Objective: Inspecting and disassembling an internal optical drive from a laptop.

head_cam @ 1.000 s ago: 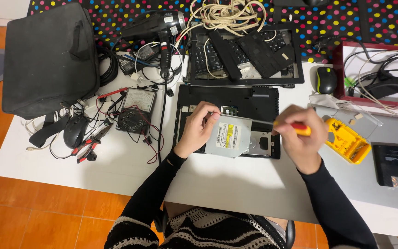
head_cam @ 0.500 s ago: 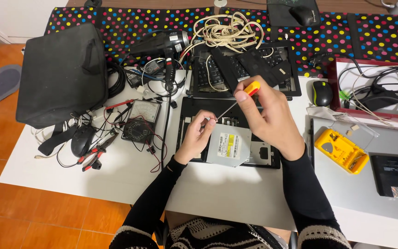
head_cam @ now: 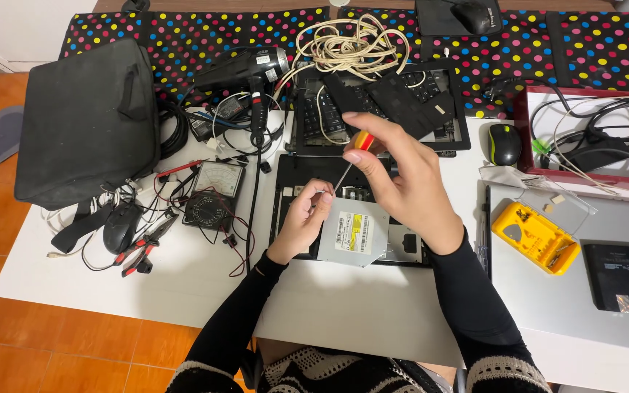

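Two hands, left hand (head_cam: 301, 222) and right hand (head_cam: 402, 185). One screwdriver (head_cam: 351, 156), one disc drive (head_cam: 353, 233), three computer mice (head_cam: 504, 143), one hair dryer (head_cam: 245, 71), one black bag (head_cam: 85, 120), one meter (head_cam: 212, 195), one yellow case (head_cam: 536, 239).

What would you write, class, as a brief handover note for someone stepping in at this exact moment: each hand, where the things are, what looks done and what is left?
Left hand: steadies the grey optical drive at its left edge, above the opened black laptop base.
Right hand: holds a small screwdriver with a red-and-yellow handle, tip angled down toward the drive's top left corner.
Nearby: yellow bit case on the right, analogue multimeter on the left.
Done: drive lifted and skewed in its bay.
Left: whether a screw is still in cannot be told.
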